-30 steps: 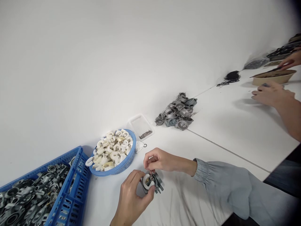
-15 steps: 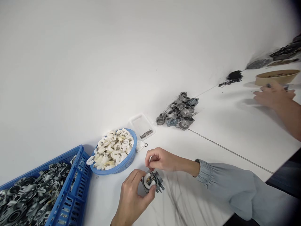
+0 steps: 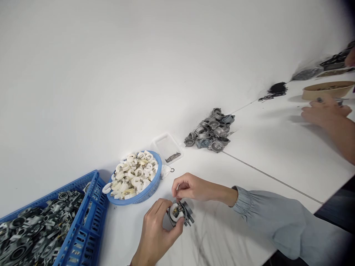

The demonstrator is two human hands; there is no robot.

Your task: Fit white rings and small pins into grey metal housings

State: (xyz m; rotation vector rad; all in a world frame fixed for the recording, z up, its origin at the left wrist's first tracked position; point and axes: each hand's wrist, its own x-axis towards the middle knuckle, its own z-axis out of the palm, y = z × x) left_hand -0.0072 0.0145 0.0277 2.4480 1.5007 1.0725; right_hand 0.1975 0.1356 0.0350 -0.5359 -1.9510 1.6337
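My left hand [image 3: 156, 229] is closed around a grey metal carburetor body [image 3: 188, 211], holding it low over the white table. A white ring-shaped float [image 3: 174, 207] sits in its upturned face, with small brass and metal parts inside the ring. My left thumb presses near the float's edge. My right hand [image 3: 185, 187] is closed in a pinch just above the far side of the carburetor body. Something thin and small shows at its fingertips, too small to name. The fingertips touch or nearly touch the metal parts by the float; which one I cannot tell.
A blue basket [image 3: 151, 194] holds white floats, left of a blue crate [image 3: 95, 218] of carburetor bodies. A clear tray [image 3: 158, 142] holds thin metal pins. Grey metal bowls [image 3: 213, 129] lie piled behind. Another person's hand [image 3: 325, 111] works near a tan bowl [image 3: 310, 95].
My hands and the carburetor body stay nearly in place; the right fingertips shift very slightly. At the far right edge, part of another hand has come into view.
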